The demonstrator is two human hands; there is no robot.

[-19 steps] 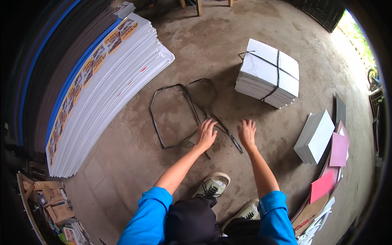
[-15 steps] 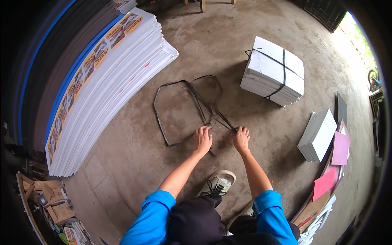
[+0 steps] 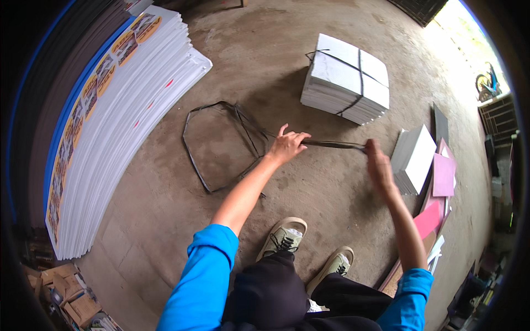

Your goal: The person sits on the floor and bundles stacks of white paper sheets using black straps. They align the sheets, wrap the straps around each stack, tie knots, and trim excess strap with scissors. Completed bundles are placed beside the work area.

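Observation:
A black strap (image 3: pixel 334 144) is stretched between my two hands above the concrete floor. My left hand (image 3: pixel 287 146) pinches it, with some fingers raised. My right hand (image 3: pixel 379 165), a little blurred, is closed on the strap's other end. The rest of the strap lies on the floor to the left in a loose, angular loop (image 3: pixel 186 138). Beyond my hands sits a thick bundle of white sheets (image 3: pixel 337 83), bound crosswise with black strap and knotted at its left corner.
A tall stack of large white printed sheets (image 3: pixel 127 105) fills the left. On the right stand a smaller stack of white sheets (image 3: pixel 414 151) and pink sheets (image 3: pixel 443 175). A box of cardboard scraps (image 3: pixel 72 292) is at lower left. My shoes (image 3: pixel 282 237) are close below.
My right hand has moved far to the right and up, pulling the strap taut. My left hand has risen and moved slightly right. The view has shifted rightward.

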